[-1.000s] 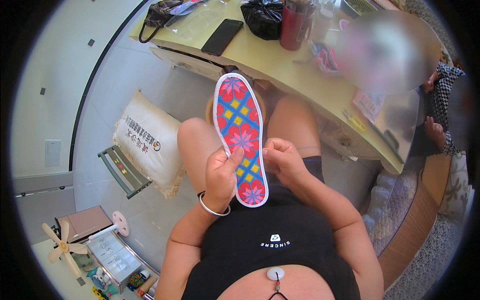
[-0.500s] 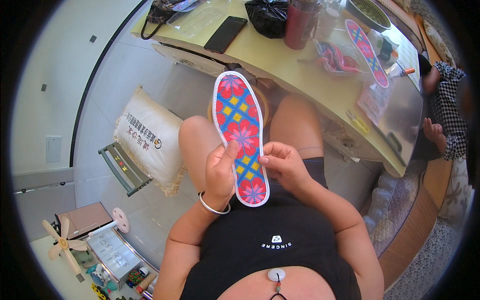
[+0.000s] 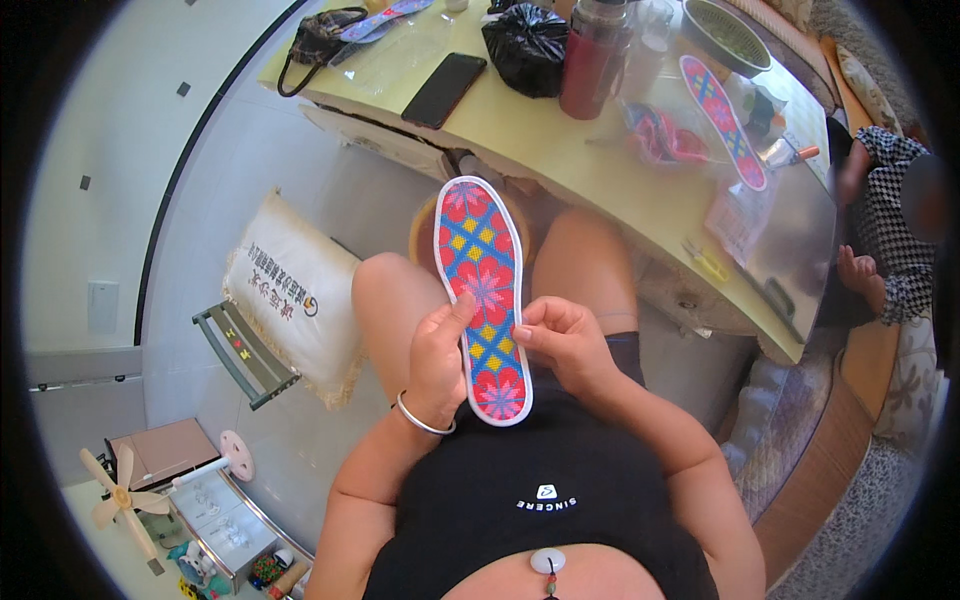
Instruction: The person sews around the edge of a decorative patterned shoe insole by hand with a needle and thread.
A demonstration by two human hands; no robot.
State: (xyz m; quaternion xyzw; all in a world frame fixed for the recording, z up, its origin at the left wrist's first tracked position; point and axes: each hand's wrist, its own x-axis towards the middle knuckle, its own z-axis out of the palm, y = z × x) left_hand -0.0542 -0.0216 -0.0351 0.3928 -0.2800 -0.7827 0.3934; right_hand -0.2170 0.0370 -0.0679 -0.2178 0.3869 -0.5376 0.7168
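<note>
An embroidered insole [image 3: 486,290] with red and pink flowers, blue bands, yellow diamonds and a white border is held upright above my lap. My left hand [image 3: 436,352] grips its left edge, thumb lying on the patterned face and fingers behind it. At the opposite edge, my right hand [image 3: 566,342] is closed, with thumb and fingertips pinched against the white border. Whether anything thin sits between those fingertips is too small to tell. A second insole [image 3: 722,118] in similar colours lies on the table to the far right.
Along the yellow table [image 3: 590,165] are a phone [image 3: 445,90], a black plastic bag [image 3: 527,50], a dark red bottle [image 3: 592,65], yellow scissors [image 3: 706,262] and a basket [image 3: 728,38]. A cushion [image 3: 290,295] and small folding stool [image 3: 245,355] stand left. Another person's hand [image 3: 860,275] shows right.
The insole and both hands sit slightly lower in the picture, and the table has shifted a little as the view moved. Both hands keep much the same hold.
</note>
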